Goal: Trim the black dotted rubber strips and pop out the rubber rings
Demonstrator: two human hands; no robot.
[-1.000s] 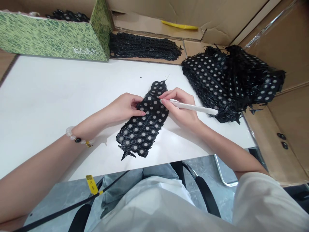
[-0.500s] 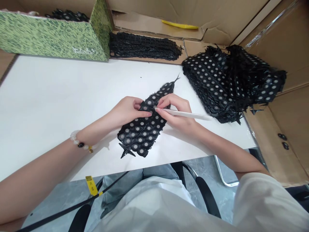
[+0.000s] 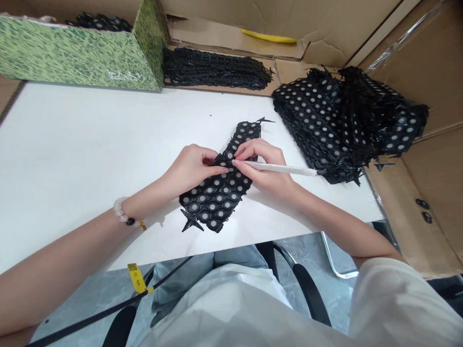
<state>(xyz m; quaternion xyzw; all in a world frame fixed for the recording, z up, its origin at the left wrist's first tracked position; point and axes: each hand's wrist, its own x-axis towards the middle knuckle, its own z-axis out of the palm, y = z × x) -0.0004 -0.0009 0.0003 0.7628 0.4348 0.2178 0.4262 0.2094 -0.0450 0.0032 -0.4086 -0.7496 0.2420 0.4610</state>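
Two hands | left fingers [image 3: 217, 166] pin black sheet [image 3: 213, 207] | right fingers [image 3: 249, 152] grip stylus [image 3: 282, 168] | sheet inside table edge [image 3: 246, 248]

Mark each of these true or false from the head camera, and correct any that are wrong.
1. The right hand holds a white stylus. True.
2. The left hand has nothing on its wrist. False: a beaded bracelet circles the left wrist.
3. Both hands rest on a black moulded sheet with round grey centres, lying on a white table. True.
4. The large stack of similar sheets lies to the left of the hands. False: it lies to their right.
5. A green patterned box stands beyond the table's far edge. True.
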